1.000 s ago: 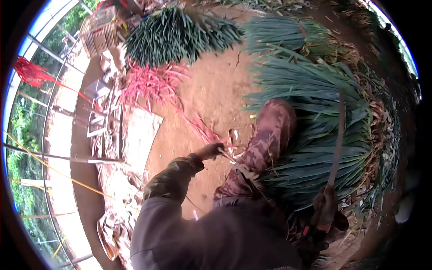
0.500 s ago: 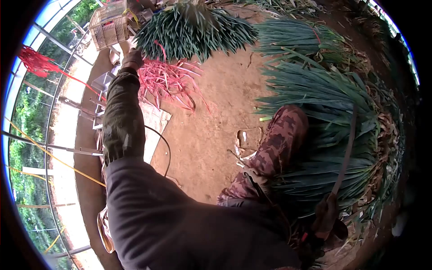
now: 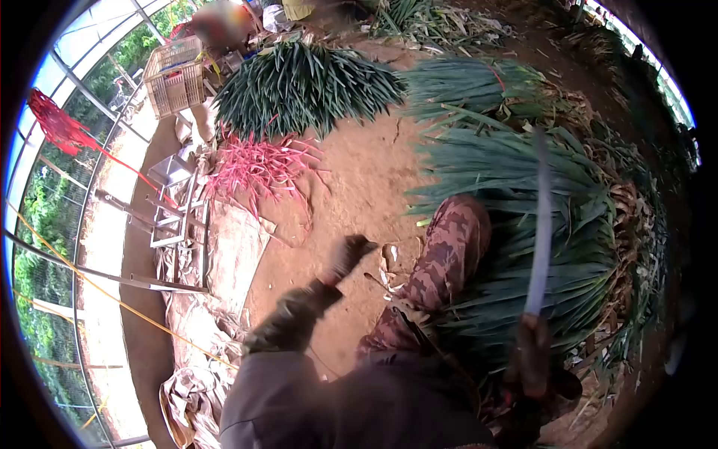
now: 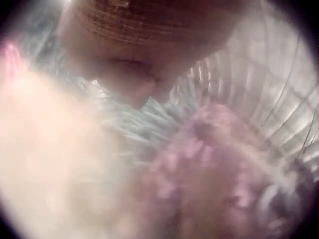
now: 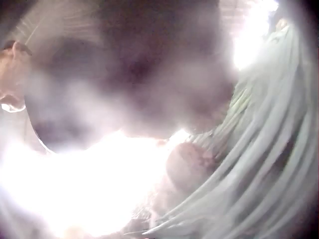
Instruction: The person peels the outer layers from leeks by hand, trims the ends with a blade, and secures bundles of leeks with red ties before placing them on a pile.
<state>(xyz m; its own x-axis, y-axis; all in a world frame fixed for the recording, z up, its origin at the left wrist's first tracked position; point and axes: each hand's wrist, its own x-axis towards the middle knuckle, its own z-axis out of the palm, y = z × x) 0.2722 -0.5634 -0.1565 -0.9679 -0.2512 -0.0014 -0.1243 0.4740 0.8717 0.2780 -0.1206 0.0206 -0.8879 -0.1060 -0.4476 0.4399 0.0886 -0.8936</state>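
In the head view my right hand (image 3: 531, 355) grips the handle of a long knife (image 3: 541, 224). Its narrow pale blade points up and away, over the long green onions (image 3: 516, 168) heaped on the right. My left hand (image 3: 348, 258) is blurred above the bare soil, left of my camouflage-trousered knee (image 3: 452, 239), with nothing visible in it. The left wrist view shows this hand (image 4: 144, 50) from close up, its fingertips pointing down. Glare and a dark blurred shape cover much of the right wrist view, with green onion leaves (image 5: 259, 149) along its right side.
Loose pink strips (image 3: 262, 168) lie on the ground before another heap of green onions (image 3: 307, 82). A slatted crate (image 3: 173, 78) and a metal frame (image 3: 179, 217) stand at left. Pale sheeting (image 3: 228, 251) covers the floor nearby, and red netting (image 3: 56, 123) hangs farther left.
My left hand reached out to the pink strip pile, then came back near my knee. Strips that trailed to it across the soil now lie at the pile. The knife blade has swung slightly left.
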